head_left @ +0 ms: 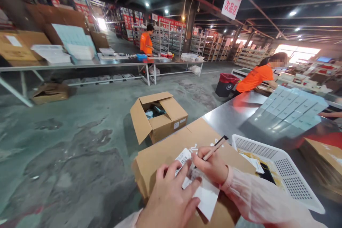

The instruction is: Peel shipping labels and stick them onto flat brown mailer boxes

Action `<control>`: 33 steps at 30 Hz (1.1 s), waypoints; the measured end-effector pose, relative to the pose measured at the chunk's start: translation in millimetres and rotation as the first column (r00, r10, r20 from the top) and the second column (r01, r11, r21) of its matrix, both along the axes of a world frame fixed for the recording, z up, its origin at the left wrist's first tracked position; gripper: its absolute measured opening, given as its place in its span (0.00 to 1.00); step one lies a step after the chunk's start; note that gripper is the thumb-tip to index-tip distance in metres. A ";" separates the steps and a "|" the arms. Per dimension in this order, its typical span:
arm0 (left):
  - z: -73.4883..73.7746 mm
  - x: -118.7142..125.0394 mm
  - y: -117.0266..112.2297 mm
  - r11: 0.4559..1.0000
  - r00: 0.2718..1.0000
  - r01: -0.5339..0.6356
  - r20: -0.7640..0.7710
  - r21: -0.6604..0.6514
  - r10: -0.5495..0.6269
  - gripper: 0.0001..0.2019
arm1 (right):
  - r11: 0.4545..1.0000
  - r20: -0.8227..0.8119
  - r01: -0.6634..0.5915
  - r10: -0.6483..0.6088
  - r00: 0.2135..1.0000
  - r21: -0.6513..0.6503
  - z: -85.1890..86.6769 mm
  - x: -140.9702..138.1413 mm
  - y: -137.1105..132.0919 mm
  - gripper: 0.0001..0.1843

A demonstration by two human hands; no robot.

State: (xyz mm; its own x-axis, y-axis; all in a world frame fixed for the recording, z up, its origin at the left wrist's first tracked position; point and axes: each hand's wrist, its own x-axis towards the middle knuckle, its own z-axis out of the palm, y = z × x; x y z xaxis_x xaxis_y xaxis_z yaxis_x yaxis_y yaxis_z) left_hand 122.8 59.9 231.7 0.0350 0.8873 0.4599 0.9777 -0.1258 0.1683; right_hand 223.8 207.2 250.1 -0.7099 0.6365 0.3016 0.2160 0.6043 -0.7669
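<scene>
In my right hand is a pen with a pale barrel and a dark end, its tip pointing down to a white paper slip. My left hand lies with fingers spread over the slip's left side, pressing on it. A white label with a barcode shows just beyond my left fingertips. Under both hands is a flat brown cardboard piece, which lies at the edge of the metal table. My hands hide part of the slip.
Right of my hand stands a white plastic basket with papers and a dark object inside. Stacked pale boxes sit farther back. An open carton rests on the floor. A person in orange leans by a bin; another person stands farther away.
</scene>
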 end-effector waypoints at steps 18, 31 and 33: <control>5.0 -1.3 -1.0 0.999 0.999 0.032 -0.032 0.002 -0.032 0.16 | 0.998 -0.026 -0.034 0.036 0.999 0.051 -0.2 1.3 1.9 0.21; -3.6 1.0 1.1 0.998 1.000 0.003 -0.027 0.059 -0.002 0.16 | 0.996 -0.073 0.064 -0.059 0.996 0.062 -1.3 1.1 1.2 0.21; -0.5 -0.6 0.4 0.999 0.999 0.015 -0.046 0.045 -0.012 0.16 | 0.995 -0.065 0.055 -0.050 0.997 0.079 -2.2 0.5 1.5 0.21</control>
State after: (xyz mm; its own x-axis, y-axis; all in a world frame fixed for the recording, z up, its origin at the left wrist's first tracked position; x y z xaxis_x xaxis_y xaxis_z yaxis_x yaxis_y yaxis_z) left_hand 122.1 60.2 231.2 0.0688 0.8650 0.4970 0.9824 -0.1455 0.1173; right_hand 224.3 208.8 247.9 -0.6540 0.6444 0.3962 0.2020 0.6535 -0.7295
